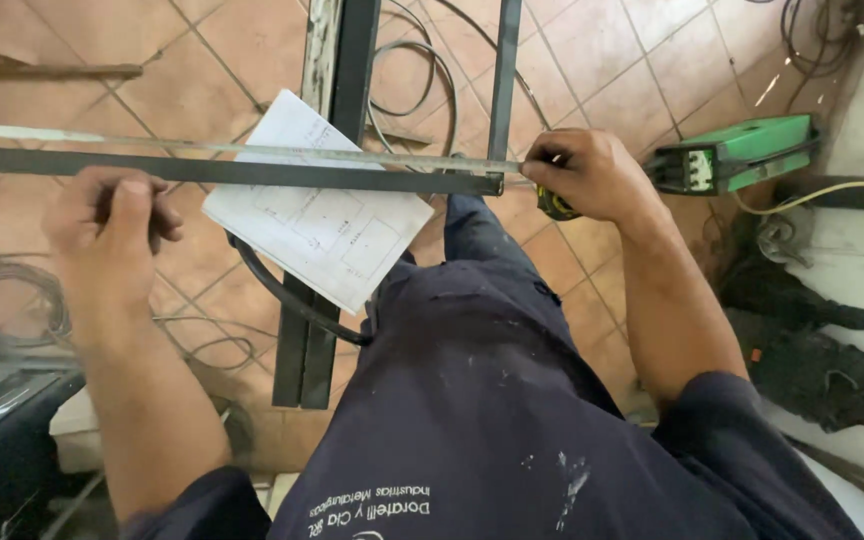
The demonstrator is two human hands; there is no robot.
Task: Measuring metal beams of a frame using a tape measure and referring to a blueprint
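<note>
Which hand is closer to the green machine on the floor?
The right hand. It grips a tape measure at the end of the dark metal bar, just left of the green machine. The left hand is far away at the bar's other side.

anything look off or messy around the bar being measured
The drawing sheet lies askew under the steel bar, one corner overhanging the frame. Loose cables sprawl on the tile floor. Otherwise the tape runs straight along the bar.
</note>
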